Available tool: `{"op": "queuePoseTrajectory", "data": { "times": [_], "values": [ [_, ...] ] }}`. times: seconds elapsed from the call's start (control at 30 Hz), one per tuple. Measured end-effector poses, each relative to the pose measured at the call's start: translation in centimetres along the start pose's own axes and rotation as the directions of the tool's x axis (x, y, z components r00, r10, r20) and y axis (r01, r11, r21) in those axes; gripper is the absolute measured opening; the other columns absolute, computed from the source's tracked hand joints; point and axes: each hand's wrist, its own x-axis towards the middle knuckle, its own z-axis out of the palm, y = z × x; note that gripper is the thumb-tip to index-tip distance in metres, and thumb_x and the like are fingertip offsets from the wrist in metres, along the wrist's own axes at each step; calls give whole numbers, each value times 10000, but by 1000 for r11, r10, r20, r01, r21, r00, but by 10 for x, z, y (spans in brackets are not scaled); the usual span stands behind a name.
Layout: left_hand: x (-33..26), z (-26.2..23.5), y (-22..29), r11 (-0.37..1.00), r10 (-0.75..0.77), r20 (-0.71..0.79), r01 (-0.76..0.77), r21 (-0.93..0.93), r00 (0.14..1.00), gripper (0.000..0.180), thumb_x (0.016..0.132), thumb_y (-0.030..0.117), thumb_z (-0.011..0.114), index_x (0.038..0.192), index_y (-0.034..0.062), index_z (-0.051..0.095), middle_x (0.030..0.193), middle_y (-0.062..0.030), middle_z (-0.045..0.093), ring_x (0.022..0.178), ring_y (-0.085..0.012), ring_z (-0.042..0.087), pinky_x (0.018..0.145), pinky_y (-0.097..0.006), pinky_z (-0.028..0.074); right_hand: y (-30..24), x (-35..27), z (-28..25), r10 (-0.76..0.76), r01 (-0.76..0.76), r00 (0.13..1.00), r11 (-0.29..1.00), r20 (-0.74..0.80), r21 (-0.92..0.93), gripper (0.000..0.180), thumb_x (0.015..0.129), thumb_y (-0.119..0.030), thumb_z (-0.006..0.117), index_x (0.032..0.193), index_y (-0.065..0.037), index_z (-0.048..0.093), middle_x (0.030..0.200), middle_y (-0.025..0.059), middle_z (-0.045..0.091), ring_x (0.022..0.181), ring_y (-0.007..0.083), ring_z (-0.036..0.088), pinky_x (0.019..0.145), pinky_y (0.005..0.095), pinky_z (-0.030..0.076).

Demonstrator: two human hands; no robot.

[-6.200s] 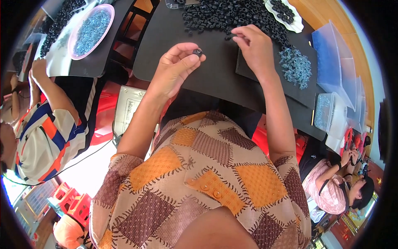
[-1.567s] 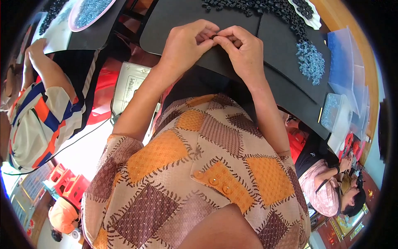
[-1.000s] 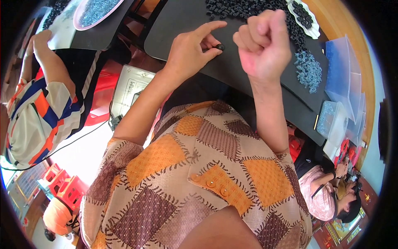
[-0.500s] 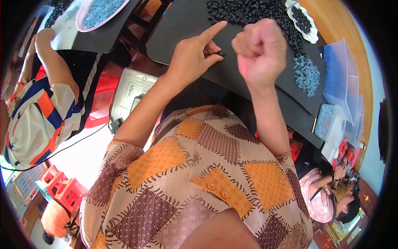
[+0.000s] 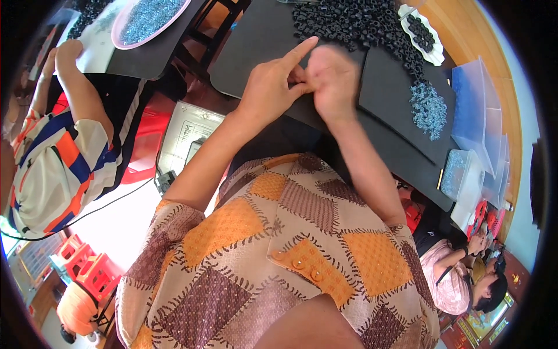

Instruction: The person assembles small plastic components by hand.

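The left hand (image 5: 264, 90) was near the front edge of the black tabletop (image 5: 250, 46), its index finger pointing out and its thumb reaching toward the right hand (image 5: 334, 81). The right hand, blurred, was curled into a fist against or just in front of the left fingertips, so its grip was closed, though whether it held anything was hidden. Whether the left grip pinched something could not be told either. The heap of small black pieces (image 5: 349, 23) was spread over the far part of the tabletop, beyond both hands. To the right, a pile of clear blue pieces (image 5: 429, 110) lay on a flat black board (image 5: 386, 87), near a white scalloped dish (image 5: 433, 55) holding more black pieces and a tall blue translucent bin (image 5: 476, 110).
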Motion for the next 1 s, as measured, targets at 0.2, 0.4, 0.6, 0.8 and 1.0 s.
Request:
{"op": "queuePoseTrajectory", "data": {
  "times": [0.2,0.4,0.6,0.8,1.0],
  "values": [
    [0,-1,-1,1000,-25,-12,25,-9,1000,807,729,-11,773,1447,202,472,834,-96,704,744,-216,692,742,-314,565,17,1,-17,105,-103,992,994,63,-37,255,970,-135,536,735,-45,496,644,-25,403,500,50,303,461,237,215],
    [-6,-1,-13,990,142,-70,-143,-16,987,546,741,48,777,1262,159,656,860,-78,706,757,-203,668,720,-327,553,-27,5,-21,-72,42,982,984,-174,-172,291,997,-145,522,718,-63,518,637,-53,398,538,22,311,480,217,216],
    [-8,-11,-6,815,-173,43,167,-555,984,354,814,40,752,1164,42,696,921,-51,707,824,-118,657,773,-268,540,-20,-37,-31,-75,38,997,747,-28,-663,76,875,-46,694,930,-18,650,741,-15,547,626,53,494,574,202,396],
    [-8,15,-6,185,-236,233,279,-942,943,290,895,51,693,1178,13,647,1078,-106,683,984,-204,674,884,-318,555,-29,-35,-6,-255,270,957,617,136,-739,362,743,42,766,1085,-41,685,938,70,651,760,155,648,693,260,535],
    [-5,30,12,129,-215,249,280,-951,944,247,900,34,677,1130,-26,613,1079,-154,680,1030,-248,677,923,-351,558,-37,-35,-27,-258,282,954,607,152,-743,327,739,42,761,1050,-42,705,903,67,653,754,157,652,672,260,538]
  ]
}}
